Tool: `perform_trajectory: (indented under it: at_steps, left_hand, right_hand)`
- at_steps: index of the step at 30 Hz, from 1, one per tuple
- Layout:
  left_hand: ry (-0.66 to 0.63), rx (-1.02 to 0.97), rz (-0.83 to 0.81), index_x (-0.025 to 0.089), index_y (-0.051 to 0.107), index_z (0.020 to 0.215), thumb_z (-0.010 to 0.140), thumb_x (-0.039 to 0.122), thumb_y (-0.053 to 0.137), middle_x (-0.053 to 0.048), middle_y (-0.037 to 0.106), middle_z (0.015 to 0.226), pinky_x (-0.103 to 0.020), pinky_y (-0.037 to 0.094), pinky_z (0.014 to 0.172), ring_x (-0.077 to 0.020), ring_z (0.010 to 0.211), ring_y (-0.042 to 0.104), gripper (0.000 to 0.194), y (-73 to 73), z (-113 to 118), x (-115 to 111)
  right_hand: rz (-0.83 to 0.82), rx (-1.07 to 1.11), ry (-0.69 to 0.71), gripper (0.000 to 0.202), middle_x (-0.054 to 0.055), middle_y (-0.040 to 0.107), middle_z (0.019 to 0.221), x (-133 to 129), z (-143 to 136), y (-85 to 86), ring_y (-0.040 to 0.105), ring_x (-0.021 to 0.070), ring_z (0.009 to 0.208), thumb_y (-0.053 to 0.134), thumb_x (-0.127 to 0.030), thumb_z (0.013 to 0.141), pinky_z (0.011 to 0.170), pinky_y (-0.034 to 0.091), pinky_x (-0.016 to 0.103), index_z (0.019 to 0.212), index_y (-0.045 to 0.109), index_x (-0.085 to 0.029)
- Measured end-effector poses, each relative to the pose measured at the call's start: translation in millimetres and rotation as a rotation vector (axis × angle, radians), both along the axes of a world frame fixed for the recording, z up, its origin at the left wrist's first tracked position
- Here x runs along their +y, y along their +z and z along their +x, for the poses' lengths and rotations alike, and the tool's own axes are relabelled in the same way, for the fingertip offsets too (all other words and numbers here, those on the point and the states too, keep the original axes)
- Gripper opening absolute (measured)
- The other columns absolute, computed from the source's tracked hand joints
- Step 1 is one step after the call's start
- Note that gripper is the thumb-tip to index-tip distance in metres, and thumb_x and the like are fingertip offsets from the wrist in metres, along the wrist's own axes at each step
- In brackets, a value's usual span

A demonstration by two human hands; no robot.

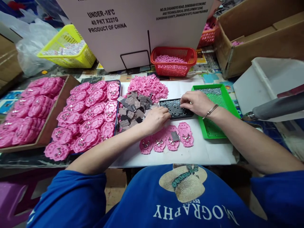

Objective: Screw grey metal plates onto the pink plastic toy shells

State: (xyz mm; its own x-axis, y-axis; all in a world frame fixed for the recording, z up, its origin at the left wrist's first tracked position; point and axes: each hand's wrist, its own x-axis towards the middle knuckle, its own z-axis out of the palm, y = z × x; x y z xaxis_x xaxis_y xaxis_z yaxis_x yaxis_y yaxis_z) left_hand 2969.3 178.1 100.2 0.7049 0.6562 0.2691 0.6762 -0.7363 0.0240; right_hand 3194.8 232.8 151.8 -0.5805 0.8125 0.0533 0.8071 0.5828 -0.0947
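Observation:
A black perforated tray [177, 114] full of small silvery screws [172, 104] lies between my hands. My left hand [156, 120] is closed at its near left corner, fingers curled against the edge. Over the tray's right end, my right hand [198, 103] has its fingertips pinched together; anything between them is too small to make out. In front lie several pink plastic plates [186, 134] with small metal parts, and a grey square piece [175, 136] rests on one. Grey square pieces [134, 107] are heaped beside my left hand, with small pink parts [147, 87] piled behind.
A green tray [203, 128] with more screws stands right, near a grey power screwdriver [273, 106] and white bin [268, 85]. Stacked pink plates fill a blue-rimmed tray [116, 126] and cardboard box [47, 125] at left. A red basket [173, 69] and yellow basket [87, 58] stand behind.

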Motion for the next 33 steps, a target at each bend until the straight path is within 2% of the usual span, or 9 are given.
perform_trajectory:
  at_steps: [3,6,10,13,17,22,26,30,33]
  left_hand:
    - [-0.011,-0.011,-0.008,0.015,0.068,0.089,0.096,0.020,0.050,-0.006,0.065,0.087,-0.032,0.040,0.069,-0.0192,0.082,0.058,0.020,0.6,0.0,1.0]
    - [-0.016,-0.018,-0.029,0.015,0.069,0.090,0.095,0.019,0.051,-0.006,0.066,0.087,-0.032,0.041,0.069,-0.0197,0.082,0.059,0.019,2.9,-0.5,1.8]
    - [-0.030,-0.030,-0.128,0.015,0.070,0.090,0.096,0.024,0.053,-0.006,0.068,0.089,-0.032,0.042,0.071,-0.0193,0.081,0.061,0.021,11.1,0.9,4.4]
    - [0.040,-0.040,-0.196,0.016,0.071,0.092,0.099,0.031,0.051,-0.006,0.070,0.091,-0.030,0.040,0.066,-0.0182,0.079,0.063,0.026,17.8,6.9,10.4]
    - [0.115,-0.014,-0.222,0.017,0.071,0.092,0.098,0.039,0.054,-0.006,0.073,0.093,-0.029,0.039,0.064,-0.0201,0.082,0.066,0.029,22.8,19.6,23.4]
    - [0.200,0.031,-0.242,0.017,0.072,0.088,0.093,0.041,0.061,-0.007,0.074,0.090,-0.029,0.041,0.066,-0.0231,0.085,0.068,0.027,23.2,29.5,38.4]
    - [0.252,-0.001,-0.217,0.014,0.070,0.091,0.098,0.036,0.053,-0.009,0.073,0.092,-0.030,0.042,0.069,-0.0226,0.086,0.067,0.029,22.7,27.2,44.5]
    - [0.111,-0.036,-0.215,0.016,0.069,0.091,0.094,0.042,0.060,-0.007,0.071,0.094,-0.028,0.041,0.067,-0.0201,0.085,0.066,0.027,23.7,20.2,48.4]
    - [0.016,-0.012,-0.249,0.017,0.067,0.087,0.088,0.044,0.068,-0.005,0.070,0.090,-0.028,0.038,0.064,-0.0191,0.080,0.064,0.027,23.6,17.1,50.8]
  right_hand:
    - [-0.177,-0.075,0.063,0.006,0.001,0.068,0.087,-1.8,3.0,4.6,0.055,0.0143,0.079,0.069,-0.026,0.085,0.073,0.037,0.028,0.082,0.069,-0.020]
    - [-0.256,-0.136,0.055,0.005,0.000,0.068,0.085,-1.7,0.4,1.2,0.055,0.0137,0.077,0.069,-0.024,0.084,0.069,0.034,0.027,0.080,0.068,-0.020]
    - [-0.158,-0.086,0.009,0.008,0.002,0.070,0.089,0.0,-4.2,-6.4,0.056,0.0153,0.081,0.065,-0.026,0.087,0.072,0.035,0.028,0.086,0.070,-0.020]
    - [-0.102,-0.020,-0.019,0.012,0.003,0.070,0.090,-0.3,-7.7,-7.8,0.057,0.0151,0.081,0.065,-0.030,0.088,0.073,0.037,0.028,0.090,0.071,-0.019]
    - [-0.138,-0.111,-0.026,0.016,0.002,0.070,0.086,-2.3,-13.3,-5.2,0.056,0.0152,0.078,0.066,-0.035,0.088,0.068,0.033,0.028,0.085,0.070,-0.019]
    - [0.030,-0.091,-0.122,0.016,0.007,0.071,0.099,-6.5,-7.2,2.4,0.059,0.0189,0.090,0.060,-0.031,0.093,0.074,0.032,0.031,0.093,0.069,-0.018]
    - [-0.091,-0.133,-0.053,0.012,0.002,0.071,0.095,-10.9,3.3,6.4,0.059,0.0175,0.088,0.066,-0.032,0.090,0.075,0.031,0.031,0.087,0.068,-0.020]
    - [-0.168,-0.158,0.014,0.012,0.000,0.071,0.089,-8.9,1.4,2.9,0.059,0.0161,0.085,0.070,-0.030,0.086,0.072,0.031,0.030,0.080,0.067,-0.020]
    - [-0.126,-0.120,-0.035,0.014,0.003,0.071,0.089,-6.0,-3.9,-1.8,0.059,0.0168,0.084,0.067,-0.032,0.089,0.072,0.033,0.030,0.083,0.069,-0.020]
